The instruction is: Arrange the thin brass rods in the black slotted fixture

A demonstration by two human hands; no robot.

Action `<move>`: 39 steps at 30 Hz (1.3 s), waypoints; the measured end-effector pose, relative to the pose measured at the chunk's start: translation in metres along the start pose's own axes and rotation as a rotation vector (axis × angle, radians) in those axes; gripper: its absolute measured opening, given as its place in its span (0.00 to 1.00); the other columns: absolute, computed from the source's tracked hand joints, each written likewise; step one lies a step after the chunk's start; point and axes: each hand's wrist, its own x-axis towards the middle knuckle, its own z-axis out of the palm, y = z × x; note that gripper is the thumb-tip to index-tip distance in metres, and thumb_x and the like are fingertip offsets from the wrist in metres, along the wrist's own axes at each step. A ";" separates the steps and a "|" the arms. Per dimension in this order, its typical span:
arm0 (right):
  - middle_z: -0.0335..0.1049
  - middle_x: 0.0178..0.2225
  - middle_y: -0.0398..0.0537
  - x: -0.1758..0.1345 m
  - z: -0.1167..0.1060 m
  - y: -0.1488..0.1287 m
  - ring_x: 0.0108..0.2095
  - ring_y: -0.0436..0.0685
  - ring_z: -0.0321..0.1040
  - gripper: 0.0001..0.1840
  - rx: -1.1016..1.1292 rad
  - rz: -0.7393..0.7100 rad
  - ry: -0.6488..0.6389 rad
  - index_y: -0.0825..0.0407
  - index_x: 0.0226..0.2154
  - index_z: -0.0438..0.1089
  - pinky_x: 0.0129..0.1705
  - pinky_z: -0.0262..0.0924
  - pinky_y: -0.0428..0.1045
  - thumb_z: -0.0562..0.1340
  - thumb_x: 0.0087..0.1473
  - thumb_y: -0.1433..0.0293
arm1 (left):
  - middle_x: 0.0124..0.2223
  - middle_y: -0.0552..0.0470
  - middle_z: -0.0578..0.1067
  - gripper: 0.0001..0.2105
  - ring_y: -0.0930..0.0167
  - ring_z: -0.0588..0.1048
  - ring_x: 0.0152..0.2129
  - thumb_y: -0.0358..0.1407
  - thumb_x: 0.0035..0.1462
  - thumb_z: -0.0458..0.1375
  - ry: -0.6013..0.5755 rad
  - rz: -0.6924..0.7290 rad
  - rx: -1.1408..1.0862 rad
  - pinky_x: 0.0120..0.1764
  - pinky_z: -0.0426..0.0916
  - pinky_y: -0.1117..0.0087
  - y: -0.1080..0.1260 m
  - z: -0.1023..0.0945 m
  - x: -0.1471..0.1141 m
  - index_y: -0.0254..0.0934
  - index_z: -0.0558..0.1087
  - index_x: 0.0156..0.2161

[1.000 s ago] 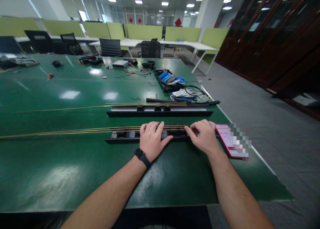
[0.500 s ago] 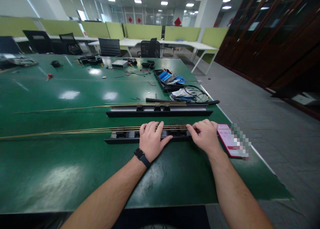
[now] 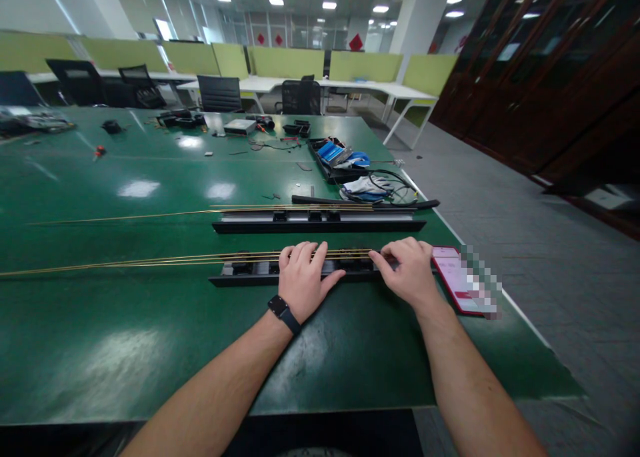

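The left hand (image 3: 303, 280) was spread palm-down over the brass-coloured rods (image 3: 165, 262), its fingers lying across them and its thumb extended to the right. The right hand (image 3: 410, 270) was partly curled over the right-hand portion of the same set; whether it gripped a rod could not be determined. The rods lay along the near channel (image 3: 245, 282), their long axis running left to right, and projected past its left end out of view. The left hand was nearer this overhang; the right hand was nearer the channel's right end. A phone (image 3: 450, 277) lay on the desk (image 3: 125, 337) just beside the right hand. Beyond, a far channel (image 3: 320, 228) lay roughly parallel, bearing a second rod set (image 3: 150, 217).
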 end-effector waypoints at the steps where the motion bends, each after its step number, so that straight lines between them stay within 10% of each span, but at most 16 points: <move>1: 0.73 0.26 0.44 0.000 0.000 0.000 0.37 0.57 0.64 0.20 -0.004 0.001 -0.003 0.49 0.26 0.69 0.47 0.45 0.57 0.62 0.63 0.54 | 0.56 0.41 0.78 0.27 0.56 0.73 0.55 0.53 0.63 0.62 -0.001 -0.001 0.000 0.58 0.59 0.51 0.000 0.000 0.000 0.38 0.74 0.59; 39: 0.72 0.24 0.46 0.001 0.000 0.005 0.37 0.59 0.63 0.25 -0.083 0.079 -0.002 0.49 0.21 0.67 0.47 0.44 0.58 0.59 0.65 0.54 | 0.56 0.41 0.78 0.26 0.56 0.73 0.56 0.53 0.63 0.62 -0.006 -0.013 -0.011 0.58 0.58 0.52 0.000 -0.001 0.001 0.39 0.74 0.59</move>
